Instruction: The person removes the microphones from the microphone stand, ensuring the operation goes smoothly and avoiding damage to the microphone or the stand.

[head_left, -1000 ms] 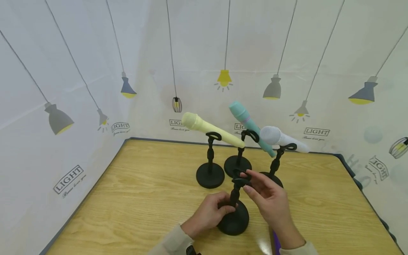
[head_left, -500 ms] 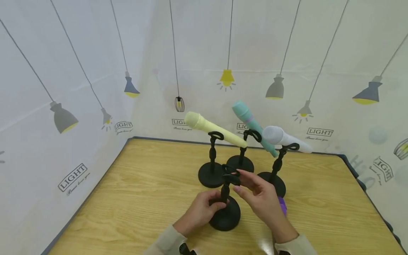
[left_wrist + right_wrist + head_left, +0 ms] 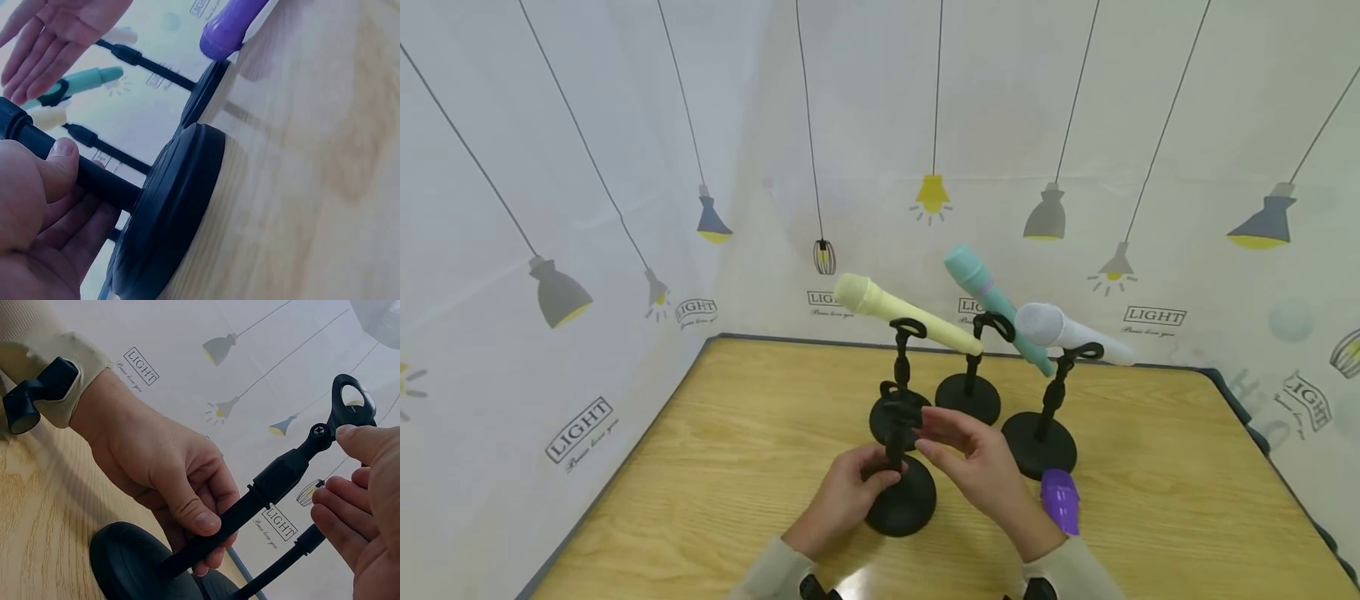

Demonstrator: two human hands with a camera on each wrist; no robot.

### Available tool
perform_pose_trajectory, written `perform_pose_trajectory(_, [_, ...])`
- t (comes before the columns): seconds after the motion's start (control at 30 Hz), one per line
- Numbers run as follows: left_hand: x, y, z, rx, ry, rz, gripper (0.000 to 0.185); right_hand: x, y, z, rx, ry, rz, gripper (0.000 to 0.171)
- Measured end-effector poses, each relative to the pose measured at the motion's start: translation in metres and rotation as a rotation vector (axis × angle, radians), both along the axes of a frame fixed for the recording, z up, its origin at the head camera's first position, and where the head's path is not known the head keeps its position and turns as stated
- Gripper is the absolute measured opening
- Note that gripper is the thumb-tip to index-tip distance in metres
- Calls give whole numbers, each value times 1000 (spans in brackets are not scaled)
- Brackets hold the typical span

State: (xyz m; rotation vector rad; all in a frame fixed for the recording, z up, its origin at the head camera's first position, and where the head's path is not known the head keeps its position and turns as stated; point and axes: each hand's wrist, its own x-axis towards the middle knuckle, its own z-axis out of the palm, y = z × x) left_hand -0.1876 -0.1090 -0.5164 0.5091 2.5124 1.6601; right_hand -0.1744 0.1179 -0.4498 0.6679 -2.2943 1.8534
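A black microphone stand (image 3: 904,507) with a round base stands on the table in front of me, its clip (image 3: 353,403) holding no microphone. My left hand (image 3: 842,492) grips the pole low down, thumb on the near side, just above the base. At the top, my right hand (image 3: 973,462) pinches the clip with thumb and forefinger; its other fingers are loosely extended. The forefinger's contact is partly hidden in the right wrist view. A purple microphone (image 3: 1060,500) lies to the right, beside my right forearm.
Behind are three more black stands, bearing a yellow microphone (image 3: 910,315), a teal microphone (image 3: 988,292) and a white microphone (image 3: 1067,329). The wooden table (image 3: 715,467) ends at a wall sheet (image 3: 880,125) printed with lamps.
Both hands and the stand they hold have shifted left across the table. The purple microphone, mostly covered by my right arm before, is now more exposed.
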Motion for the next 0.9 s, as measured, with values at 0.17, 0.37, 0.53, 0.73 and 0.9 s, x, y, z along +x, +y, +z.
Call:
perform_pose_trajectory(0.17, [-3,-10,0,4,1,50,11,-5,-9,2,5,14,20,40])
perform_pose_trajectory(0.37, [-7,-25,-1,-14,-13,111,9,-11,-17,2,7,19,45,40])
perform_pose_trajectory(0.53, [-11,-37,-2,-26,-6,153,10,-17,-22,-2,10,-17,34,37])
perform_pose_trajectory(0.73, [-16,-52,2,-38,-20,227,11,-22,-30,-6,67,-85,11,34])
perform_pose_trajectory(0.9, [-22,-67,4,-58,3,294,12,-25,-37,-10,96,-90,13,32])
